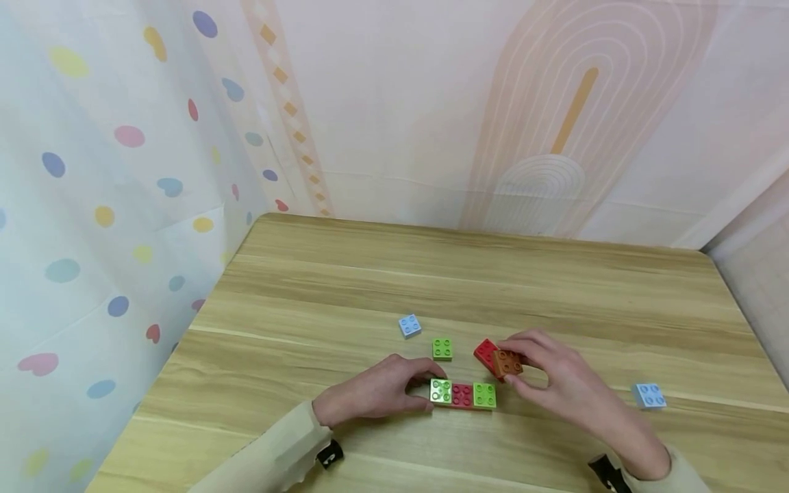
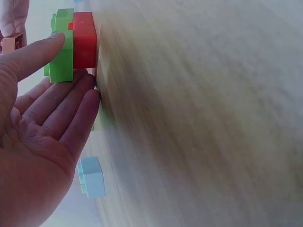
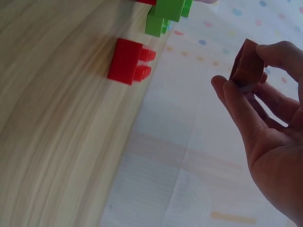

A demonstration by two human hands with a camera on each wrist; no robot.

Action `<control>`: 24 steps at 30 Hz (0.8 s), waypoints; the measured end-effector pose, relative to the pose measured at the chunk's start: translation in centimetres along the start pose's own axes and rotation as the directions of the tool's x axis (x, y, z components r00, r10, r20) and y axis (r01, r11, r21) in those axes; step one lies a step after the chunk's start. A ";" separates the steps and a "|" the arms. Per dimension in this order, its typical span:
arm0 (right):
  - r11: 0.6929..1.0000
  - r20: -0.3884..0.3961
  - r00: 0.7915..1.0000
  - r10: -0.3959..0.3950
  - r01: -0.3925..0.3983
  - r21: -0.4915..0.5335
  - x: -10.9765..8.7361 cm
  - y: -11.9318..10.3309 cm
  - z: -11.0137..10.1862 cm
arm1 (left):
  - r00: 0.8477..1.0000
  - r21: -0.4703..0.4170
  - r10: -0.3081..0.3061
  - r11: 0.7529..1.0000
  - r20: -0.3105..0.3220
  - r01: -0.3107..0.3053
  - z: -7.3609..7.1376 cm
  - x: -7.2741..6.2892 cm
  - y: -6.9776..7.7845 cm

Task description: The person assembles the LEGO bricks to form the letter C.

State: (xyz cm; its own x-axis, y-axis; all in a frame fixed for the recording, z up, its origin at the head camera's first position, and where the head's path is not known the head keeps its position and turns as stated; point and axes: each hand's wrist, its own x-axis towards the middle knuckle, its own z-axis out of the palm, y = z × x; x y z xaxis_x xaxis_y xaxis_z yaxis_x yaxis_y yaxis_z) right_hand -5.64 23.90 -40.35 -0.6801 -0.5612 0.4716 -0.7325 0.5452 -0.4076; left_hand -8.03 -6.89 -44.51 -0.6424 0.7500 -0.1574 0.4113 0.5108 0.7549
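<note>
The left hand (image 1: pixel 385 389) has its grip narrowed on the end green block (image 1: pixel 440 392), which sits with another green block (image 1: pixel 484 395) on a red base (image 1: pixel 462 396) on the table (image 1: pixel 370 274). The right hand (image 1: pixel 564 373) has a narrow fingertip grip on a brown block (image 1: pixel 508 363), raised above the table near a loose red block (image 1: pixel 485 350); a small blue block (image 1: pixel 409 326) lies farther back.

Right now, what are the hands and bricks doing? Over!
Left hand grips green brick. Right hand holds brown brick, raised. Loose red brick nearby, possibly in the way.
</note>
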 end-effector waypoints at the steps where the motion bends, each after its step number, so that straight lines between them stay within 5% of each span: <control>1: 1.000 0.005 1.000 -0.001 0.000 0.009 0.1 -0.1 0.2 | 1.000 -0.004 -0.001 1.000 0.000 0.001 0.0 0.0 0.0; 24: 0.995 0.113 0.992 -0.049 0.039 0.092 1.9 -1.8 3.1 | 1.000 -0.044 0.002 0.999 -0.028 -0.003 -0.2 -0.3 -0.4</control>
State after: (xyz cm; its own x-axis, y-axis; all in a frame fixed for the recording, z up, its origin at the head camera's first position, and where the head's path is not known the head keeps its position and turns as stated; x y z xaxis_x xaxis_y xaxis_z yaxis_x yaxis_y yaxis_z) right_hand -5.67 19.94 -41.11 -0.6423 -0.6540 0.3997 -0.7578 0.4633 -0.4595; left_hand -8.12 -7.41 -44.68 -0.6594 0.7391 -0.1378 0.3850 0.4894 0.7825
